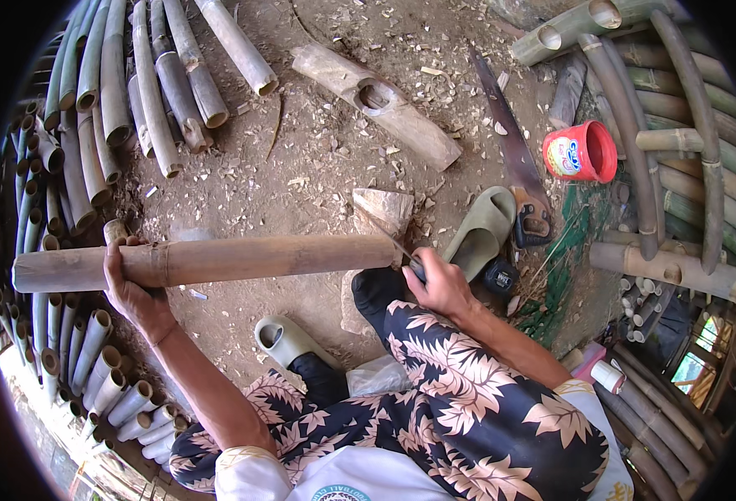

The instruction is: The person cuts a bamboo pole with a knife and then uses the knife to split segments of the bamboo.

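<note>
Where the left hand [137, 304] curls: fingers closed round smooth, tan bamboo pole [272, 260]
Right hand [440, 282]: fingers wrapped on dark-handled knife [418, 268], thin blade at pole's right end

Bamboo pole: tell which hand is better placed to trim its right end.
Probably the right hand: it holds the knife at that end, while the left hand grips the bamboo pole farther left.

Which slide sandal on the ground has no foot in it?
The slide sandal between the handsaw and the knife-holding right hand; the left sandal has a black-socked foot in it.
</note>
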### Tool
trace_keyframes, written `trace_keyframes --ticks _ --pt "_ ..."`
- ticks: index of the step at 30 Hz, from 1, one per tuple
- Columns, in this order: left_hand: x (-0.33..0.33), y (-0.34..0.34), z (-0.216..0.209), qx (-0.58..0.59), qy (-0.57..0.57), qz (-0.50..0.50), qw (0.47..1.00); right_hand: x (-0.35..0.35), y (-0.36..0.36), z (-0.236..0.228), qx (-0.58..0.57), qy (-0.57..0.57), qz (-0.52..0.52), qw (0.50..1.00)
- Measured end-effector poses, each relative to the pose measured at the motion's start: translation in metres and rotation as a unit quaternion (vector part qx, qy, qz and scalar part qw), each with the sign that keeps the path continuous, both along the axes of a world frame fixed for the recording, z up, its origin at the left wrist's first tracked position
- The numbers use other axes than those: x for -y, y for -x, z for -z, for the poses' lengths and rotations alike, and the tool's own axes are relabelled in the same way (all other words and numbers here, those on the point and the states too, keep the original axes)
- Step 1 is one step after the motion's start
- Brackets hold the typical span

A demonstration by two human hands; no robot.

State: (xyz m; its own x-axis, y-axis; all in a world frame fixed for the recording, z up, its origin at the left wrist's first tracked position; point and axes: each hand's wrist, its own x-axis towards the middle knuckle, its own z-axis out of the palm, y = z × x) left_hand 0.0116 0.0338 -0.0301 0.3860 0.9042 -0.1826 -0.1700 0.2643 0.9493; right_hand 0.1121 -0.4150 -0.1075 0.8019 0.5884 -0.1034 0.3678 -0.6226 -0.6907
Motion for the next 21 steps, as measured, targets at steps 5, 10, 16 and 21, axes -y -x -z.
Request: trace_keyframes --ticks 5,10,16,21 --pt "0.003 0.018 -0.003 0.053 0.025 0.051 0.997 -0.008 -0.009 -0.028 -0.162 0.018 0.034 0.986" --pt "0.013 0.017 -0.008 0.121 -0.024 0.073 0.990 -0.022 -0.007 -0.037 0.001 -0.230 0.047 0.972" --pt "0.019 0.015 -0.016 0.148 -0.039 0.095 0.984 -0.008 -0.015 -0.017 -0.159 0.048 0.007 0.986" --pt "0.020 0.012 -0.020 0.147 -0.050 0.097 0.983 -0.031 -0.014 -0.056 -0.016 -0.223 0.043 0.974"
